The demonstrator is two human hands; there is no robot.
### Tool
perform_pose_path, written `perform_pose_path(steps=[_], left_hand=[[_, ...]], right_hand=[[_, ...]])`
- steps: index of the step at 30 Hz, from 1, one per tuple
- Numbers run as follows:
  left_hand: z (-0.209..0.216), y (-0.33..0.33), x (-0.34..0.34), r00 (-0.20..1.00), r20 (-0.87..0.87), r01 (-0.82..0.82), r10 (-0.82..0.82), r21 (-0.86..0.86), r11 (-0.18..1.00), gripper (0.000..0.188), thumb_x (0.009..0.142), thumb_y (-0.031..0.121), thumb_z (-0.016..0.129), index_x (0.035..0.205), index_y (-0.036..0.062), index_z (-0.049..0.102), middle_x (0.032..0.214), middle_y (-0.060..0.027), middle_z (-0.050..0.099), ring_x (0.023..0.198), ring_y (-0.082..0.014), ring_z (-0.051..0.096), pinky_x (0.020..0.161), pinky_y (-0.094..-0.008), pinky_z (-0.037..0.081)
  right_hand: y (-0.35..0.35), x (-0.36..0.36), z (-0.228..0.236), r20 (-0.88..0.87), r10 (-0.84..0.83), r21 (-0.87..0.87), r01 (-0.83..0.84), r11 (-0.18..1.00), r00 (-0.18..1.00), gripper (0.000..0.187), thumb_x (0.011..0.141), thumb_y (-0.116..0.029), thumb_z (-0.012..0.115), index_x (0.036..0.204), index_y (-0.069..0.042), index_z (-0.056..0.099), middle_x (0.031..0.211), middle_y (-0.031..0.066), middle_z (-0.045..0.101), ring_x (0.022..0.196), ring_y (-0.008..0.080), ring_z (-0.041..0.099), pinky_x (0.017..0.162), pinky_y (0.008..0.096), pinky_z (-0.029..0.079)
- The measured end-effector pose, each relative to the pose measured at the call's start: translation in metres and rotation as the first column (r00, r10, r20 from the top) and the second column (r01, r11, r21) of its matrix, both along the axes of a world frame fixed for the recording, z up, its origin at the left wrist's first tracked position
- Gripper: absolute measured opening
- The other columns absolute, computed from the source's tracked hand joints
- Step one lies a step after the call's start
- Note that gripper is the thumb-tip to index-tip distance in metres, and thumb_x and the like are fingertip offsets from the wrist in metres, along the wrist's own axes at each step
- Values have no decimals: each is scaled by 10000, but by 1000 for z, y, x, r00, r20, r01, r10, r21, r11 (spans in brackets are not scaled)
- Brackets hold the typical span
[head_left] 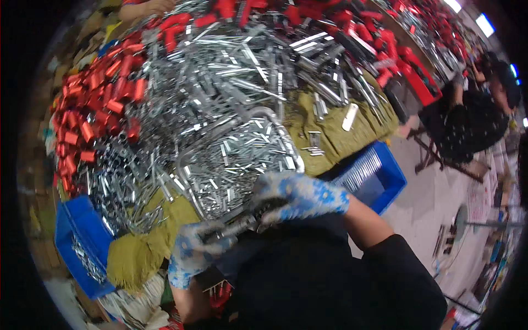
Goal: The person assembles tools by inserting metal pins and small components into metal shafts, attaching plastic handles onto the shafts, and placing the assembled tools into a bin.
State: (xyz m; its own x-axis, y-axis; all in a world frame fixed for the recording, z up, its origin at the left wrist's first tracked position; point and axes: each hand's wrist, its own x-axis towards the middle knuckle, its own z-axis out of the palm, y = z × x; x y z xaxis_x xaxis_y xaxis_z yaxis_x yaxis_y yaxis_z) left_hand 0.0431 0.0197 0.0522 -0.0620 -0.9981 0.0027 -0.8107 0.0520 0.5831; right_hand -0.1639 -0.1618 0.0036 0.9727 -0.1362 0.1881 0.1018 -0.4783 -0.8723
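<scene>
Between gloved hands (247, 223), metal part (242, 224)

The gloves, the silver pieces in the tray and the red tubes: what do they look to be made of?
Gloves, as on the right hand: seemingly knitted fabric, white with blue print, matte and wrinkled. Silver pieces in the tray: likely bare or plated metal, given their bright glints. Red tubes: glossy red, perhaps coated metal or plastic; unclear.

- A factory assembly workshop is showing here: a long worktable (335, 137) under olive cloth is carrying heaps of small silver metal parts (231, 93) and red tubes (93, 121).
- Blue plastic bins (385, 176) are hanging at the table's edge.
- Another person (478, 110) is sitting at the next bench, working.
</scene>
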Motion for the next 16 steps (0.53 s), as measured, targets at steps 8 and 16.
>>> perform_pose_path(steps=[8, 16], left_hand=[[-28, -38, -75, 996, -70, 59, -49, 143, 988, 517, 706, 241, 765, 1148, 20, 614, 945, -128, 682, 835, -249, 658, 751, -357, 499], [-53, -56, -61, 824, -231, -527, 518, 25, 850, 289, 757, 291, 730, 906, 70, 619, 742, -55, 648, 622, -238, 625, 529, -357, 449]], right_hand=[[47, -44, -37, -100, -179, 514, 205, 833, 979, 339, 852, -265, 642, 1073, -11, 609, 859, 153, 655, 758, 246, 639, 711, 350, 493], [-1, -135, -96, -393, 1, 838, 358, 411, 919, 432, 846, -352, 640, 1142, -40, 604, 1055, 117, 646, 813, 129, 612, 715, 251, 517]])
